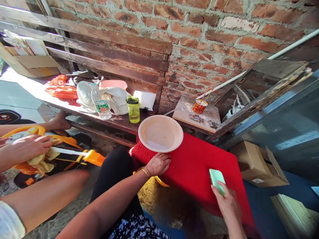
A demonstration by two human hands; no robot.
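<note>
The right hand (228,201) holds a mint-green, round-cornered brush (216,178).

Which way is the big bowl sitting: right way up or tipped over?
Right way up. The bowl sits beside the left hand, with its round rim facing up, so we can see down inside it.

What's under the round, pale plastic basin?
Bright red cloth shows along the near side of the round, pale plastic basin; whatever lies directly beneath its base is covered.
</note>
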